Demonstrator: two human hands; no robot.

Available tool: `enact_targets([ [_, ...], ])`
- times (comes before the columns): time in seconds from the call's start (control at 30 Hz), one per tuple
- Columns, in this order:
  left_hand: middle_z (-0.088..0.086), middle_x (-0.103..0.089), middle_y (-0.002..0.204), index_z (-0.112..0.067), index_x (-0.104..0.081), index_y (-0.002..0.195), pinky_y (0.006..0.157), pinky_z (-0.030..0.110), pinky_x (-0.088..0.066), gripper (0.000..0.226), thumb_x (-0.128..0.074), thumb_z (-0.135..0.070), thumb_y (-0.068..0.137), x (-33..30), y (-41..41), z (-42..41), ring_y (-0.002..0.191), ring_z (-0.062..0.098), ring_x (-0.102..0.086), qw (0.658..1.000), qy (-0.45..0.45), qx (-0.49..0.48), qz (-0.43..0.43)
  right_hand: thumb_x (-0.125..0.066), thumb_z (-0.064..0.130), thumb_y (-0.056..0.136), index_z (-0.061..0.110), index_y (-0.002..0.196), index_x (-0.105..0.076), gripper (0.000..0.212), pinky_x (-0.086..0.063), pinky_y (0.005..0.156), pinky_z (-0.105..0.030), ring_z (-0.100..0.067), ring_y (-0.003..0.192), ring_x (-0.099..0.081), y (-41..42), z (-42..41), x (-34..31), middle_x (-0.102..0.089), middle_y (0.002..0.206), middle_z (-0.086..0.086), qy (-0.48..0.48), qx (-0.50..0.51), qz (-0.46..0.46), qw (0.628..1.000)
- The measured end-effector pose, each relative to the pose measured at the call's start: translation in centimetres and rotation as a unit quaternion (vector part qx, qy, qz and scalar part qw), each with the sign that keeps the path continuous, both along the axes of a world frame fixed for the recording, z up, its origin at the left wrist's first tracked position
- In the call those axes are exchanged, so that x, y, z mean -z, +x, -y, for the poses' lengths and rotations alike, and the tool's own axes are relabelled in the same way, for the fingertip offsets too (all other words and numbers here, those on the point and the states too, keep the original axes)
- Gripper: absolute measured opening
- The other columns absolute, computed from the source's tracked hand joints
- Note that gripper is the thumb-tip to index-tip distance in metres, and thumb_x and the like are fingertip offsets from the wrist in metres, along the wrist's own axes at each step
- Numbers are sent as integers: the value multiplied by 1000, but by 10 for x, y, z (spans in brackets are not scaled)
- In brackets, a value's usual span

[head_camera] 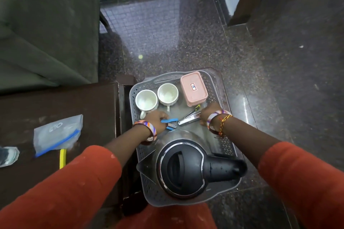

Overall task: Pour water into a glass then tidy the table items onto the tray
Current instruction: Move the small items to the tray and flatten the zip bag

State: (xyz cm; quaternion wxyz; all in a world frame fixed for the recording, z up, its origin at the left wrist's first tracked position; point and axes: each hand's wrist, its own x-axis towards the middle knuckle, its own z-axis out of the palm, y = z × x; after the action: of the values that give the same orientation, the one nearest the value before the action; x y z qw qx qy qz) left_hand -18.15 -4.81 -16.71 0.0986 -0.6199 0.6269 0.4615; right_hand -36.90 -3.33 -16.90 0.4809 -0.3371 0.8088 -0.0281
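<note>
Kettle [183, 165], mugs [146, 101], box [193, 89] in tray [226, 146]

My left hand [156, 119] hides the near end of the blue stapler [168, 123], my right hand [208, 114] covers the silver stapler's [188, 118] end, and the kettle [183, 165] hides the tray [221, 143] floor.

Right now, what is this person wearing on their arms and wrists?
Both arms wear rust-orange long sleeves pushed up the forearm. The left hand has a chunky bangle swirled orange, purple and white at its wrist. The right hand has a similar bangle plus a thin red-and-yellow braided thread.
</note>
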Motion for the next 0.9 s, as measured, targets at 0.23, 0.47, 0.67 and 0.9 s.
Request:
enact_targets([
  [0.23,11,-53,137,-5,-54,128,105,24,-35,39,-50,-3,89,-32,4,2,127,24,-50,996,14,79,-40,-54,13,91,-2,118,-58,32,-41,82,-32,-26,99,-54,6,-5,-38,-57,105,-17,40,-211,-68,974],
  [0.47,17,-64,110,4,-61,115,54,8,-43,29,-46,2,90,-82,35,11,89,18,-54,991,9,93,-99,-61,22,87,3,122,-56,41,-48,91,-27,-25,116,-58,39,7,-102,-61,124,-14,24,-373,-170,912],
  [0.67,8,-60,87,0,-63,111,54,13,-43,25,-50,-6,91,-116,102,20,69,11,-57,990,-46,32,-132,-66,10,76,8,78,-67,4,-45,64,-25,-19,76,-58,110,42,-156,-58,76,-10,-94,-444,-180,873],
  [0.9,9,-60,81,2,-62,111,45,4,-39,26,-50,-11,93,-107,255,6,56,-6,-57,982,-76,-125,-116,-67,8,80,18,80,-60,13,-40,35,-5,-8,69,-69,261,69,-170,-62,63,3,-87,-477,-81,871],
])
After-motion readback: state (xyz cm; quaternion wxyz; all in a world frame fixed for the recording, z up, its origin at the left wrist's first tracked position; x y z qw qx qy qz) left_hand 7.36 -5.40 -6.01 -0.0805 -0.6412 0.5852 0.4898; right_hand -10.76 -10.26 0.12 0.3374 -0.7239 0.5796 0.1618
